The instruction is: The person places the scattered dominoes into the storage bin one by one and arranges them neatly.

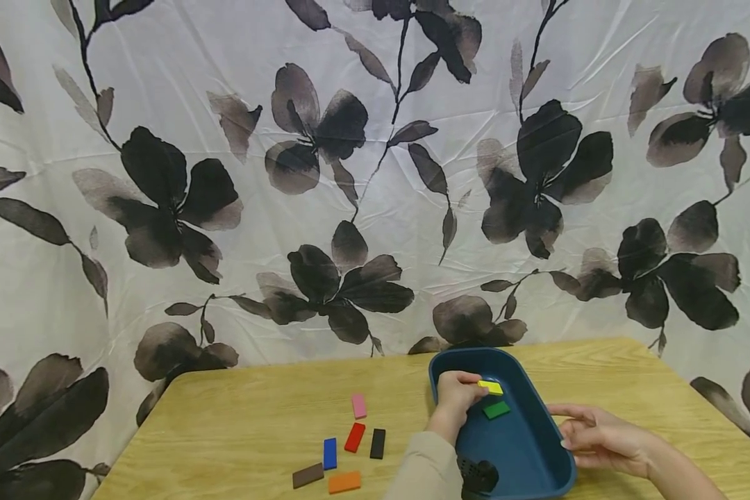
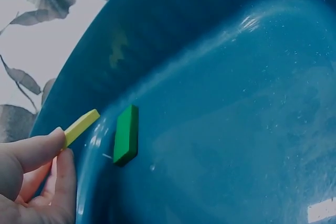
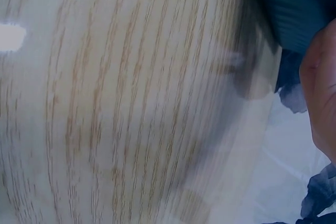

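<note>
A yellow block is pinched between the thumb and fingers of my left hand, inside the far end of a blue tub. On the tub's floor, just beside the yellow block, lies a green block. My right hand is at the tub's right wall, fingers loosely extended with their tips at the rim and outer side. In the right wrist view, only part of that hand shows, close against the tub's outside.
Left of the tub, pink, red, black, blue, brown and orange blocks lie on the wooden table. A black perforated piece sits beside the left sleeve. Behind hangs a floral cloth.
</note>
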### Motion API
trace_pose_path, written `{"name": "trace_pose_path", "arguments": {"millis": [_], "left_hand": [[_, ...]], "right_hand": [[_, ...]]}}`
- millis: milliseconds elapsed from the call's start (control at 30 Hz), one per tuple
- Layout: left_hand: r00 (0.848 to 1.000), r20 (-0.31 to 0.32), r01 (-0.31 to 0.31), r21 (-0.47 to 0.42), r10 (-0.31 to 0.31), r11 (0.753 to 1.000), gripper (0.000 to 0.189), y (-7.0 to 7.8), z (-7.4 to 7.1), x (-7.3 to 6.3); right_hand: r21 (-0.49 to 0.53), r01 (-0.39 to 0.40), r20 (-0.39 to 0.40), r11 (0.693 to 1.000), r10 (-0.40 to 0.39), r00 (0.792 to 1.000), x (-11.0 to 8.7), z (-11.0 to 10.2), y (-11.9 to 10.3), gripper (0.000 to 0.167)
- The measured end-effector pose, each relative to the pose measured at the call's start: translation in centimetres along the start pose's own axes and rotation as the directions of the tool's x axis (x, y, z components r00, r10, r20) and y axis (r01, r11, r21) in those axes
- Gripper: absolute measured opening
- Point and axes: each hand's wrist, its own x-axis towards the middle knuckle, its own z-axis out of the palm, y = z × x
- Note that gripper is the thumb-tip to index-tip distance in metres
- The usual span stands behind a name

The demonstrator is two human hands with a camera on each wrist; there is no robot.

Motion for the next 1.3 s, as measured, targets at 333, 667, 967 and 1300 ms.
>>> {"name": "trace_pose_path", "arguments": {"millis": [333, 667, 967, 1300], "left_hand": [[0.999, 0.046, -0.018, 0.077, 0.014, 0.997, 0.020, 1.6, -1.3, 0.2], [0.980, 0.190, -0.067, 0.021, 0.062, 0.998, 0.020, 4.5, -4.4, 1.3], [0.974, 0.205, -0.094, -0.036, 0.099, 0.995, 0.027, 6.1, -9.6, 1.3], [0.980, 0.163, -0.123, 0.034, 0.116, 0.992, 0.026, 6.5, -18.4, 0.7]], "right_hand": [[-0.024, -0.004, 0.003, 1.000, 0.004, 1.000, 0.6, 0.1, -0.2, 0.045], [-0.033, -0.013, -0.005, 0.999, 0.013, 1.000, 0.2, -0.6, -0.4, 0.044], [-0.035, -0.033, -0.015, 0.999, 0.032, 0.999, 0.1, -0.6, -0.1, 0.045], [0.001, -0.042, 0.014, 0.999, 0.042, 0.999, -0.2, -0.4, -0.1, 0.044]]}}
